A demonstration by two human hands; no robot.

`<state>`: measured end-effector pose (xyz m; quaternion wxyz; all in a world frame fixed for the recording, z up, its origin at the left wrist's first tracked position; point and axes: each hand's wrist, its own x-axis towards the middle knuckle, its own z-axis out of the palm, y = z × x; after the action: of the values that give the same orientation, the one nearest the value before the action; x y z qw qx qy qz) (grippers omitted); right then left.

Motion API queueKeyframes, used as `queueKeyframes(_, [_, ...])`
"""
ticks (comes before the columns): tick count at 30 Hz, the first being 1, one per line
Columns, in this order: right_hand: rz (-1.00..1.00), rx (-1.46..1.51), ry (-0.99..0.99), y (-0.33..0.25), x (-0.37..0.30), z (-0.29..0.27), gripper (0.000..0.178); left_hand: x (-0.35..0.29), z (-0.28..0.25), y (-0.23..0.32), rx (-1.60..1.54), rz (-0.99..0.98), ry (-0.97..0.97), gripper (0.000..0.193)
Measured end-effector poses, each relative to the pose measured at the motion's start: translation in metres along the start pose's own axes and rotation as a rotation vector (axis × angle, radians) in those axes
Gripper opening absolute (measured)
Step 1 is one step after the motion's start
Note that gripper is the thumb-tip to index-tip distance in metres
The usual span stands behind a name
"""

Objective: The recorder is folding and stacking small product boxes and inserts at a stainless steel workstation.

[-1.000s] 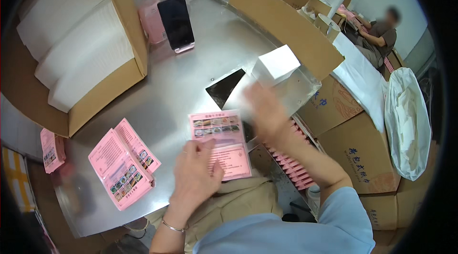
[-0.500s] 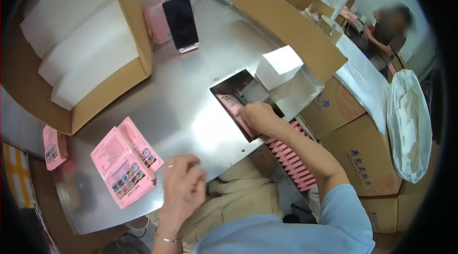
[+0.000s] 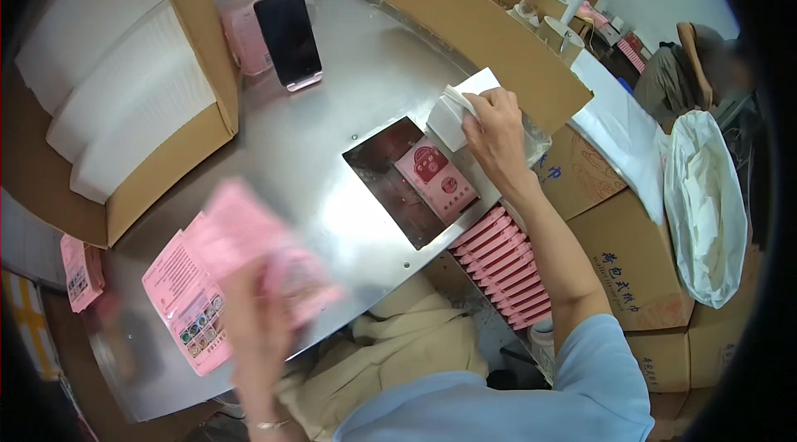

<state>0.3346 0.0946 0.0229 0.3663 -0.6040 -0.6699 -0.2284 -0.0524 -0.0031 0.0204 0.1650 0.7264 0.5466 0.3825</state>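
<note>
My left hand (image 3: 256, 309), smeared by motion, holds a pink printed wrapper (image 3: 257, 226) above the left part of the metal table. Beneath it lies a stack of similar pink wrappers (image 3: 184, 309) with text and small round pictures. On the right, my right hand (image 3: 498, 131) grips folded white paper napkins (image 3: 450, 117), its fingers closed over their upper edge. Next to that hand, a pink printed packet (image 3: 437, 178) rests in the rectangular opening (image 3: 378, 164) cut in the tabletop.
A dark phone (image 3: 288, 39) leans on a stand, with two bottles behind. An open carton (image 3: 170, 160) of white stacks stands left. Below the table's right edge sits a row of pink packets (image 3: 506, 263). Cartons (image 3: 631, 268) and a white bag (image 3: 706, 210) fill the right; another person sits beyond.
My right hand has moved from the opening up to the white napkins, leaving a pink packet in the opening. My left hand has lifted a pink wrapper from the stack.
</note>
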Motion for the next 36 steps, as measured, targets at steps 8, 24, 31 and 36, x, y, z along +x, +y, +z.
queueKeyframes(8, [-0.678, 0.537, -0.432, -0.137, -0.094, -0.051, 0.042, 0.016, 0.048, 0.022, 0.072, 0.328, -0.366, 0.066])
queueKeyframes(24, [-0.139, -0.42, -0.089, -0.016, 0.002, -0.014, 0.023, 0.013, 0.072, 0.044, 0.478, 0.105, -0.157, 0.072])
queueKeyframes(31, [0.018, 0.022, -0.08, 0.001, 0.0, -0.002, 0.013, 0.019, 0.06, 0.043, 0.384, 0.267, -0.201, 0.058])
queueKeyframes(36, [0.01, 0.103, -0.027, -0.002, -0.004, -0.004, 0.015, 0.005, 0.07, 0.035, 0.402, 0.312, -0.153, 0.052])
